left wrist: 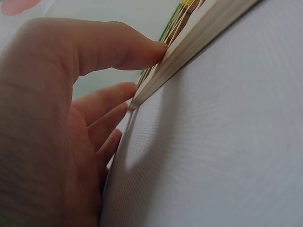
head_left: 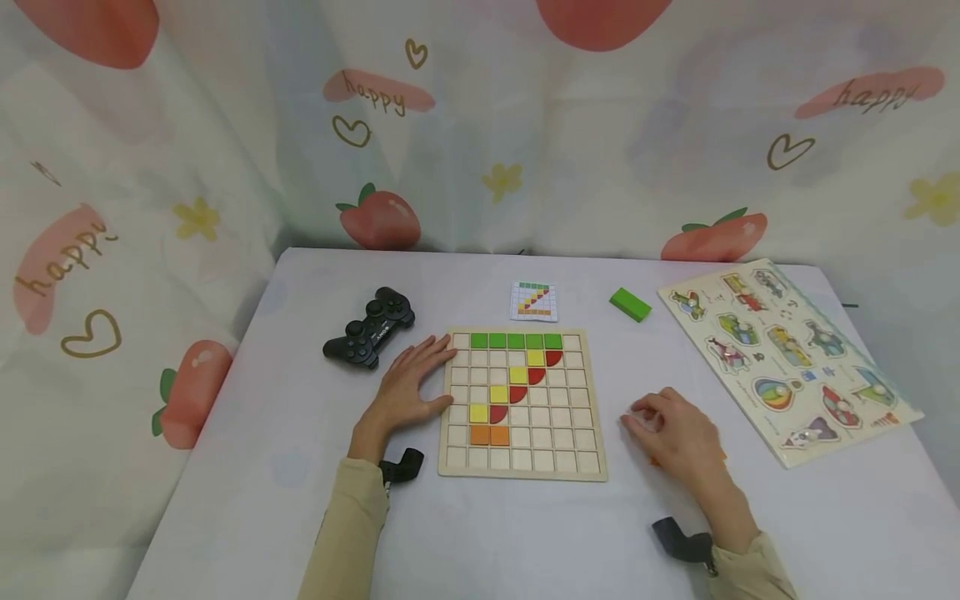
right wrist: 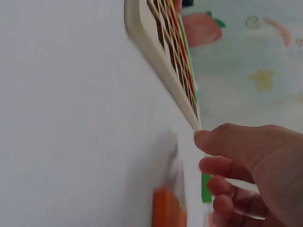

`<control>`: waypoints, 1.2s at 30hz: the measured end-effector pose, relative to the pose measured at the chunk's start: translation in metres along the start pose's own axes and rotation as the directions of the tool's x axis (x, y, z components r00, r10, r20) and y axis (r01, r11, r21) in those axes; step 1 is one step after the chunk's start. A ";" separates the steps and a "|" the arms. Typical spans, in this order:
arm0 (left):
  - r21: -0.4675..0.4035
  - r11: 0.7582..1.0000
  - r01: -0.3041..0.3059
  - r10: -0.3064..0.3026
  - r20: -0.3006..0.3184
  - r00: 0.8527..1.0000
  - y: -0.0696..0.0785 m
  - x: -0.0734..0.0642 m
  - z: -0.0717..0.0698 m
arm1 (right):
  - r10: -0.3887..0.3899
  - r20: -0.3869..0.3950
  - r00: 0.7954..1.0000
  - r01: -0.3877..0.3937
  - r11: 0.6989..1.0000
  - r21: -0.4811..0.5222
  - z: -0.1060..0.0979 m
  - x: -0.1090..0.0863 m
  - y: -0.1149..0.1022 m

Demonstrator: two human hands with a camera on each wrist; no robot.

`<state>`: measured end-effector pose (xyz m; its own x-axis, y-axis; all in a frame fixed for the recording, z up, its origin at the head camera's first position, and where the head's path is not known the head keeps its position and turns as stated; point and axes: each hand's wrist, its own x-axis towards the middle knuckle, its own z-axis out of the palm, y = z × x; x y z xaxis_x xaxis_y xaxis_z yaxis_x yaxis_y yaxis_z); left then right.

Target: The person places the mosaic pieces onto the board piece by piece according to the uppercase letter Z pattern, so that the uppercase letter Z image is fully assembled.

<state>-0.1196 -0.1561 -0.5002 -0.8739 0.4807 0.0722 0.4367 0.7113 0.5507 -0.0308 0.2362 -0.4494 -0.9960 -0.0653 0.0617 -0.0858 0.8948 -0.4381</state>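
Note:
A square wooden grid board (head_left: pixel 558 462) lies on the white table, with green, yellow and orange square tiles and red quarter-round tiles in some cells. My left hand (head_left: pixel 408 387) rests at the board's left side, fingers spread. In the left wrist view, its thumb (left wrist: pixel 142 54) touches the board's edge (left wrist: pixel 163 78). To the right of the board is my right hand (head_left: pixel 678 437), fingers loosely bent and nothing visible between thumb and index finger in the right wrist view. Orange blocks (right wrist: pixel 165 208) lie close by it, largely hidden under the hand in the head view.
Behind the board lies a small pattern card (head_left: pixel 534 302). A green block (head_left: pixel 630 305) sits to that card's right. A black game controller (head_left: pixel 371 327) is at the left, and a large picture puzzle board (head_left: pixel 787 358) at the right. Printed curtains surround the table's back and sides.

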 end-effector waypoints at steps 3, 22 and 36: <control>-0.003 1.000 0.001 -0.001 0.003 1.000 0.001 0.000 0.000 | 0.149 0.057 0.987 -0.143 0.985 -0.101 -0.017 -0.010 0.020; -0.029 1.000 -0.004 0.004 -0.012 1.000 0.003 -0.001 -0.001 | -0.294 0.003 0.956 0.291 0.946 0.145 0.023 0.010 -0.042; -0.024 1.000 0.000 -0.001 -0.009 1.000 0.001 0.000 0.000 | -0.516 0.075 0.854 0.491 0.844 0.214 0.063 0.019 -0.088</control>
<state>-0.1188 -0.1558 -0.4994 -0.8761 0.4754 0.0795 0.4310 0.6988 0.5709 -0.0443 0.1282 -0.4660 -0.8079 -0.5501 0.2115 -0.5674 0.6289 -0.5315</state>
